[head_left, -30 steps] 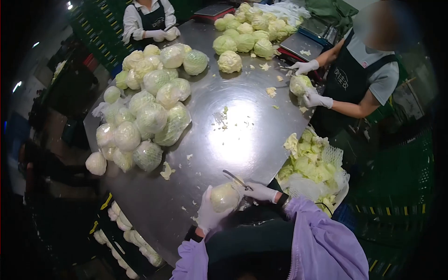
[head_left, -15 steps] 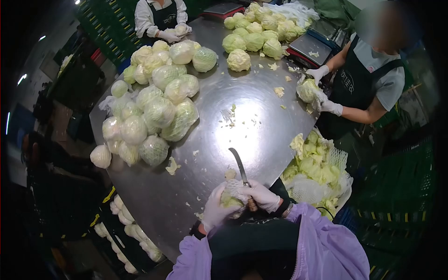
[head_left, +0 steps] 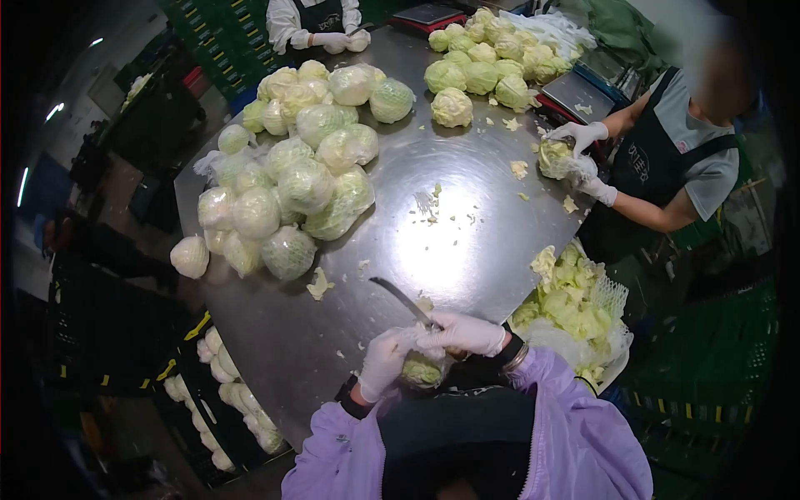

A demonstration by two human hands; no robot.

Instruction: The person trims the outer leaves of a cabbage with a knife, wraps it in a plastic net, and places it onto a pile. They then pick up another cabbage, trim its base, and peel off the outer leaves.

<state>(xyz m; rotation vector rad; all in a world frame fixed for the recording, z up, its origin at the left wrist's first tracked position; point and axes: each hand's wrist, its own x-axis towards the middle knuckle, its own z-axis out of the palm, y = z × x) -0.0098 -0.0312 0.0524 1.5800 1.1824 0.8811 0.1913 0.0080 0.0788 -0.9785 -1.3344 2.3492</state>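
Note:
Close to my body at the table's near edge is a pale green cabbage point(head_left: 423, 372), partly covered by white netting. My left hand point(head_left: 386, 360), in a white glove, is closed at the top of it, its fingers pinching the netting. My right hand point(head_left: 468, 333), gloved too, grips a knife point(head_left: 398, 298) with a curved dark blade. That blade points up and left over the table, away from the cabbage. Both hands meet above the cabbage, and the fingers partly hide the netting and the knife's handle.
A heap of wrapped cabbages point(head_left: 308, 185) covers the metal table's point(head_left: 333, 392) left side. Bare cabbages point(head_left: 479, 77) lie at the far end near a scale point(head_left: 575, 93). A co-worker point(head_left: 667, 158) handles a cabbage at right. Trimmed leaves point(head_left: 575, 292) fill a container below.
The knife has swung left, from near upright to slanting up-left. My left hand has risen from the cabbage's side to its top, and my hands have come together. The view has shifted slightly.

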